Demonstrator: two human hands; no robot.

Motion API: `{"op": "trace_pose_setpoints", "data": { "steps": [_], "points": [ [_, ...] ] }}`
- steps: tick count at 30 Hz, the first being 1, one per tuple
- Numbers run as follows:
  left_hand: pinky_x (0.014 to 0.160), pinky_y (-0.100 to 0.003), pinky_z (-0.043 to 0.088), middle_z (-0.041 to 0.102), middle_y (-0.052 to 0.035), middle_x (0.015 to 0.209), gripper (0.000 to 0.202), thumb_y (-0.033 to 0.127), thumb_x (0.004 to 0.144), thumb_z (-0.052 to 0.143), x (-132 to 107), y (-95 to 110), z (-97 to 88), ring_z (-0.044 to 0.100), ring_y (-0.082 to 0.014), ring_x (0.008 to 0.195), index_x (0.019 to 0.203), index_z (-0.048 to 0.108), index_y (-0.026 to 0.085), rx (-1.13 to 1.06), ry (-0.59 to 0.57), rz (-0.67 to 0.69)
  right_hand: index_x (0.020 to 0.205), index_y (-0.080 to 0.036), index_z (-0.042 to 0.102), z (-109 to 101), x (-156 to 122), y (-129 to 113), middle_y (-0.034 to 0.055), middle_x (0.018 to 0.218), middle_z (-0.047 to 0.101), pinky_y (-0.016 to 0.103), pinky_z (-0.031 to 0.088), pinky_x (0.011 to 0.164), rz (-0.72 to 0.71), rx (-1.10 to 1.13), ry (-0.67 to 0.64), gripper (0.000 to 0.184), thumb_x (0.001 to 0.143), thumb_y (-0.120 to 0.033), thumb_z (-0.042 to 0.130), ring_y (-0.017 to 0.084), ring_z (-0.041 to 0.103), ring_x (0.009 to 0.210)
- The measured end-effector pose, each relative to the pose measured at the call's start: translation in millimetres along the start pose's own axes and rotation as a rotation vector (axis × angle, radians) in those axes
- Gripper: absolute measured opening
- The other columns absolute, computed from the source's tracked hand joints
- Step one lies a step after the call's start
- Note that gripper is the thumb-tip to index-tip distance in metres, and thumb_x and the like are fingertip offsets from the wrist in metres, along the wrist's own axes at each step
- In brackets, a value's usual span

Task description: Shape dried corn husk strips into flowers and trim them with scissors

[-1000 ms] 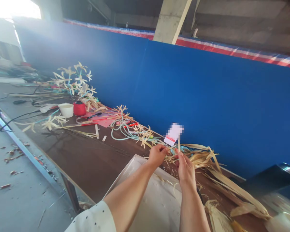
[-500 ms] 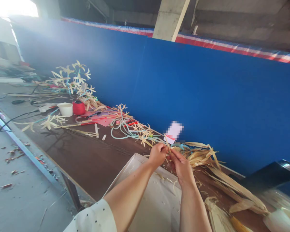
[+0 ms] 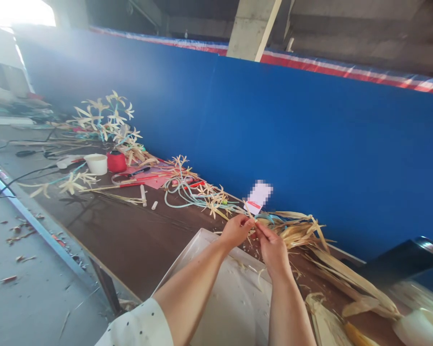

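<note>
Both of my hands meet over the far edge of a white tray [image 3: 209, 283] on a long brown table [image 3: 130, 235]. My left hand [image 3: 236, 230] is closed in a pinch on a thin dried straw strip [image 3: 251, 217]. My right hand [image 3: 272, 247] is closed too, its fingertips pinching the same strip right beside the left fingers. A heap of dried husk strips [image 3: 303, 230] lies just behind the hands. A small white card [image 3: 259, 197] leans on the blue wall behind them.
Straw flowers [image 3: 108, 117] and teal cords [image 3: 187, 192] lie along the blue wall [image 3: 310, 144]. A white cup [image 3: 96, 164], a red cup [image 3: 116, 161], scissors and black cables sit at the left. Broad husks [image 3: 350, 278] lie at the right. Scraps litter the floor.
My right hand dropped from holding the strip upright and drew in against my left hand. The strip now leans left between both pinches. The view shifted slightly.
</note>
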State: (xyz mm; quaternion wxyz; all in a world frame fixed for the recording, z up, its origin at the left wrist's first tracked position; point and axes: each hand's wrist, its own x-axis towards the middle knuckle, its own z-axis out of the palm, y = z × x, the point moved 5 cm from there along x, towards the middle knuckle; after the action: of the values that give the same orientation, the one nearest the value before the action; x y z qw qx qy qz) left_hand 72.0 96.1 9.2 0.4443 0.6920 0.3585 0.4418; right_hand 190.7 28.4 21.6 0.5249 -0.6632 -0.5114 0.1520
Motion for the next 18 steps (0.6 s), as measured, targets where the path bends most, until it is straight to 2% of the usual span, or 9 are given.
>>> {"op": "trace_pose_setpoints", "data": {
  "steps": [3, 10, 14, 18],
  "points": [
    [0.055, -0.020, 0.032, 0.053, 0.0018, 0.064, 0.029, 0.039, 0.082, 0.043, 0.9, 3.0, 1.0, 0.046, -0.0098, 0.061, 0.069, 0.055, 0.016, -0.004, -0.029, 0.052, 0.101, -0.018, 0.069, 0.4, -0.2, 0.7, 0.0055, 0.079, 0.069, 0.031, 0.044, 0.065, 0.012, 0.022, -0.030, 0.042, 0.073, -0.046, 0.058, 0.020, 0.059, 0.068],
    [0.056, -0.020, 0.032, 0.047, 0.0025, 0.061, 0.028, 0.033, 0.083, 0.043, 0.3, 11.8, -2.5, 0.043, -0.0093, 0.060, 0.063, 0.050, 0.015, -0.057, -0.006, 0.138, 0.107, -0.019, 0.066, 3.7, -3.7, 4.4, 0.0040, 0.073, 0.067, 0.028, 0.041, 0.052, 0.126, 0.207, -0.061, 0.049, 0.070, -0.050, 0.062, 0.017, 0.056, 0.059],
    [0.060, -0.020, 0.034, 0.049, 0.0012, 0.065, 0.025, 0.027, 0.084, 0.040, -1.5, 16.2, -4.4, 0.045, -0.0099, 0.064, 0.064, 0.048, 0.015, -0.052, 0.033, 0.218, 0.106, -0.019, 0.067, 5.0, -4.6, -3.5, 0.0042, 0.074, 0.068, 0.031, 0.045, 0.061, 0.070, 0.205, -0.043, 0.047, 0.070, -0.049, 0.061, 0.020, 0.059, 0.067],
    [0.062, -0.021, 0.035, 0.050, -0.0004, 0.069, 0.019, 0.022, 0.083, 0.042, -3.8, 18.0, -6.1, 0.045, -0.0106, 0.067, 0.065, 0.047, 0.015, -0.005, 0.088, 0.272, 0.102, -0.020, 0.069, 3.5, -3.9, -13.4, 0.0053, 0.085, 0.070, 0.034, 0.046, 0.072, -0.033, 0.088, -0.020, 0.037, 0.075, -0.042, 0.057, 0.022, 0.061, 0.076]
  ]
}}
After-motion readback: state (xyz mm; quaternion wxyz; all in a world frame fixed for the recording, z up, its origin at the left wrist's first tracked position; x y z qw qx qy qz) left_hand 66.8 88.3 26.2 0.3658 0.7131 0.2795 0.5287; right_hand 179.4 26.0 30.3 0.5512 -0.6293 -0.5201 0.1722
